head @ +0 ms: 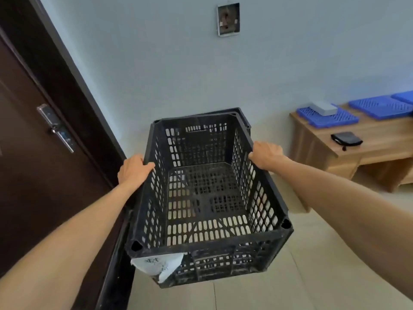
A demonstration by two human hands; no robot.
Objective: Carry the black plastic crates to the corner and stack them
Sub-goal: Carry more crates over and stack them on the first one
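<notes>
I hold an empty black plastic crate (207, 242) with slotted walls in front of me, above the floor. A torn white label hangs on its near wall. My left hand (133, 170) grips the crate's left rim and my right hand (266, 154) grips its right rim. Behind and below it, against the pale wall in the corner by the door frame, the rim of another black crate (242, 116) shows; the held crate hides most of it.
A dark brown door (33, 153) with a metal handle and its dark frame fill the left. A low wooden table (357, 148) stands at right, bearing blue perforated panels (377, 107), a grey box and a black pouch. Beige floor tiles (301, 276) lie below.
</notes>
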